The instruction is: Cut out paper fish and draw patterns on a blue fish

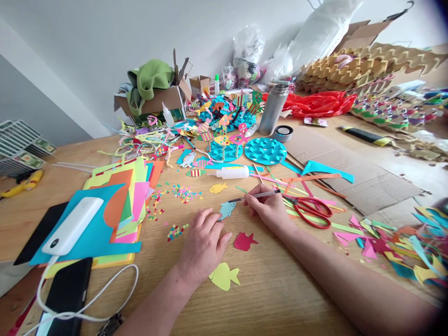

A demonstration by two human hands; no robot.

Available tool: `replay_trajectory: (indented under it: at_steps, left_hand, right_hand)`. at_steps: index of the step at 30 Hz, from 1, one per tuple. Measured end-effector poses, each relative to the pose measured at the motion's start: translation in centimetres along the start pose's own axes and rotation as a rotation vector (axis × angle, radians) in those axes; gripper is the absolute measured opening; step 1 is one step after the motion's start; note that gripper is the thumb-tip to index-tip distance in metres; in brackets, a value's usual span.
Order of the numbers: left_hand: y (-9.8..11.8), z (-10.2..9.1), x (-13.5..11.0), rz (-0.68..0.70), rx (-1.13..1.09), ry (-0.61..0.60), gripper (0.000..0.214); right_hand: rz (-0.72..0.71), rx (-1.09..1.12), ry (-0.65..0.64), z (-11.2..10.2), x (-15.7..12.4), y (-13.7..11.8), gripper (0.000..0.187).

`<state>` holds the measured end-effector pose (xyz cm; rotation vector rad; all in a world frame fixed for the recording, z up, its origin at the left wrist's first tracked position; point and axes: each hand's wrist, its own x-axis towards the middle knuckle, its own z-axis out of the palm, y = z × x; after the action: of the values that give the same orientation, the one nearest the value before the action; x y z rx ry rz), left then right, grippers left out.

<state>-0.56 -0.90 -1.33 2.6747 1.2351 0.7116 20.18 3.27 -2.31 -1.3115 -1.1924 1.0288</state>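
A light-blue paper fish (227, 209) with dark drawn lines lies on the wooden table. My left hand (204, 239) rests flat with its fingers stretched out, the fingertips at the fish's left edge. Between the fingers of my right hand (269, 209) is a slim pen (266, 193), its tip at the fish's upper right end. Around my hands lie a plain red fish (245, 241), a yellow-green fish (224, 276) partly under my left wrist, and an orange-yellow fish (218, 188) with drawn lines. Red-handled scissors (312, 211) lie just right of my right hand.
A white glue bottle (232, 173) lies beyond the fish, near blue textured discs (265, 151) and a grey flask (275, 109). Coloured paper sheets (84, 186), a power bank (73, 226) and a phone (68, 294) are at left. Paper scraps (402, 247) cover the right side.
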Motion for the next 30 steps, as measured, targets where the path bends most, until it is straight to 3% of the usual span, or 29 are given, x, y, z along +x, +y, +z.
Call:
replay_trajectory:
  at_steps: [20,30]
  left_hand:
    - [-0.05,0.03,0.07,-0.006,-0.001,-0.034,0.017]
    - [0.38,0.05,0.06,-0.044,0.071,-0.142,0.036]
  right_hand:
    - [0.067,-0.013,0.062,-0.07,0.06,-0.30,0.015]
    - [0.070,-0.004,0.037,-0.11,0.20,-0.07,0.014]
